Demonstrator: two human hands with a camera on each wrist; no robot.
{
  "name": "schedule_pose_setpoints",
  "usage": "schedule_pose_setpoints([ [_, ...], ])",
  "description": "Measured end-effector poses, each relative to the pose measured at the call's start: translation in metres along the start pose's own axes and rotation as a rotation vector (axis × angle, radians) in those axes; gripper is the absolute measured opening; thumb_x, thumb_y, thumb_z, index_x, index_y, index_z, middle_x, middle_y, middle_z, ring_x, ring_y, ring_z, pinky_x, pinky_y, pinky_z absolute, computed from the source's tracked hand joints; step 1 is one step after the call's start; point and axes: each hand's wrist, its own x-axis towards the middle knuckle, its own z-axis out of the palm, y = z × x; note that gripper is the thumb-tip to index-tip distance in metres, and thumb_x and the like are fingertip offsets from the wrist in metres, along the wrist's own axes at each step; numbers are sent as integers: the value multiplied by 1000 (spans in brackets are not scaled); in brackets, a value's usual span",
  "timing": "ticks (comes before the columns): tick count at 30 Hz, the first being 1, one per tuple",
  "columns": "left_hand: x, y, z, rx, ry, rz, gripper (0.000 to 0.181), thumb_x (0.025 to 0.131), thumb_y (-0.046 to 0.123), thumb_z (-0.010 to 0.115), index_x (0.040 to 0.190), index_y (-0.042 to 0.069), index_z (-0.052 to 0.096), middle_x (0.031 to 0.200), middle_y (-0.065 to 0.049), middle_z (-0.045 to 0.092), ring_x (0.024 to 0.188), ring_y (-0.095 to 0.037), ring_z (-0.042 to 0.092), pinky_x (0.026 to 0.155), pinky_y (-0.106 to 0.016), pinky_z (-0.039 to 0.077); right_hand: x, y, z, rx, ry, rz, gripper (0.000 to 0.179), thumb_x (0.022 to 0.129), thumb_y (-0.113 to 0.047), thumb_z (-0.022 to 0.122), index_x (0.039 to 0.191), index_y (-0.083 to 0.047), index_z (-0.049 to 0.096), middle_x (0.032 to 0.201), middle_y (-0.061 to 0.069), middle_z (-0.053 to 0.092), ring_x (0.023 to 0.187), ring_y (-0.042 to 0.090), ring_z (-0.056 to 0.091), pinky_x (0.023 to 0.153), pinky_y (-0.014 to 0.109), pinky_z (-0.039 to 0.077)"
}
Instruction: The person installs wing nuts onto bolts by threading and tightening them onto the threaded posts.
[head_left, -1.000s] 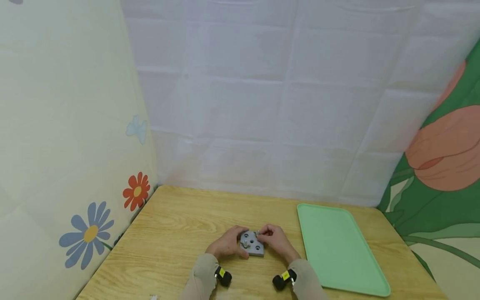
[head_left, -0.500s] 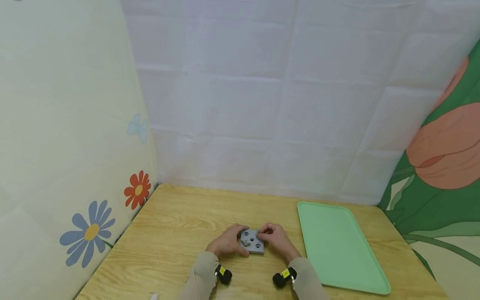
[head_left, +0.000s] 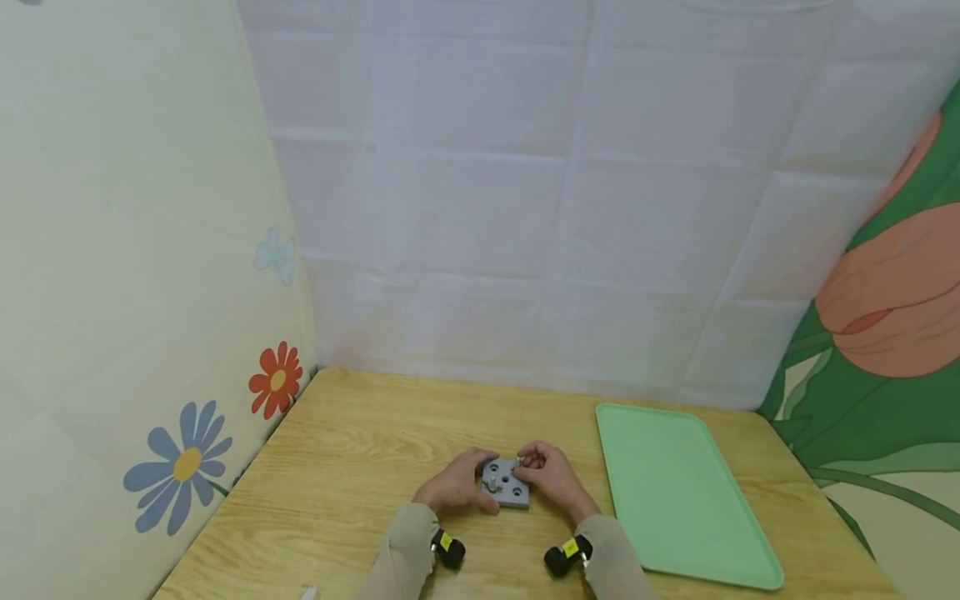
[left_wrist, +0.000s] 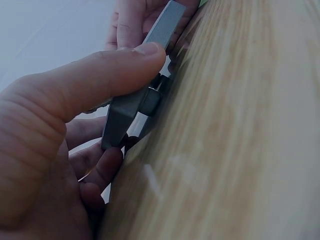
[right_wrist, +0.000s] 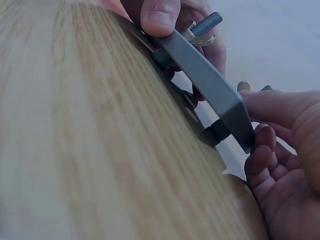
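A grey metal plate (head_left: 514, 498) with several round holes is held a little over the table, between both hands. My left hand (head_left: 453, 483) grips its left side, thumb on the near edge and fingers behind. Through the plate near that thumb runs a bolt with a brass-coloured wing nut (right_wrist: 202, 37); its threaded end sticks up. My right hand (head_left: 553, 478) pinches a second wing nut (right_wrist: 243, 85) at the far right corner, partly hidden by the thumb. Dark bolt heads (right_wrist: 162, 59) show under the plate, close over the wood.
A light green tray (head_left: 686, 496) lies on the wooden table (head_left: 375, 433) to the right of the hands. A small whitish piece (head_left: 309, 592) lies at the near left. White cloth (head_left: 480, 250) hangs behind the table, with printed cloths at both sides.
My right fingers have shifted slightly around the wing nut at the far corner. My left hand keeps its grip and the plate stays nearly in place.
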Motion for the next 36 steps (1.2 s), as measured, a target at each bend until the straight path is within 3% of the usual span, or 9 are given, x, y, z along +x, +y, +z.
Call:
schedule_pose_setpoints([
  [7, 1, -3, 1, -19, -3, -5, 80, 67, 24, 86, 136, 11, 48, 129, -1, 47, 119, -21, 45, 101, -43, 34, 4, 12, 1, -26, 3, -5, 17, 79, -13, 76, 84, -5, 62, 78, 1, 59, 69, 15, 51, 59, 23, 43],
  [14, 2, -4, 1, -24, -11, -4, 79, 68, 24, 86, 136, 11, 48, 126, 1, 48, 116, -20, 46, 100, -42, 35, 3, 12, 0, 10, -15, 2, 9, 85, -9, 70, 85, -2, 64, 82, 0, 62, 74, 12, 53, 64, 23, 45],
  [21, 3, -7, 2, -41, -21, 35, 80, 68, 22, 86, 137, 9, 47, 126, 0, 47, 115, -19, 46, 99, -40, 36, 3, 9, -3, 107, -49, 35, 10, 86, -4, 65, 86, 6, 63, 81, 4, 60, 69, 15, 51, 59, 25, 43],
  [26, 5, -8, 3, -30, -18, 28, 80, 68, 24, 86, 137, 10, 47, 126, 2, 47, 116, -18, 45, 100, -39, 36, 5, 12, 0, 65, -6, 55, 23, 83, -14, 73, 96, 0, 60, 81, 2, 58, 68, 13, 51, 57, 23, 43],
  [31, 5, -7, 2, -31, -17, 26, 80, 68, 24, 86, 137, 9, 47, 125, 2, 48, 115, -18, 46, 100, -40, 35, 7, 14, 2, 12, 14, 17, 34, 81, -19, 75, 108, -2, 63, 84, 3, 58, 73, 15, 52, 61, 23, 44],
  [36, 3, -6, 2, -38, -25, 26, 80, 69, 23, 85, 137, 9, 47, 126, 1, 48, 115, -19, 46, 99, -40, 36, 4, 9, 2, -41, 15, -16, 26, 81, -19, 76, 100, -3, 69, 81, 0, 59, 73, 14, 52, 62, 23, 44],
])
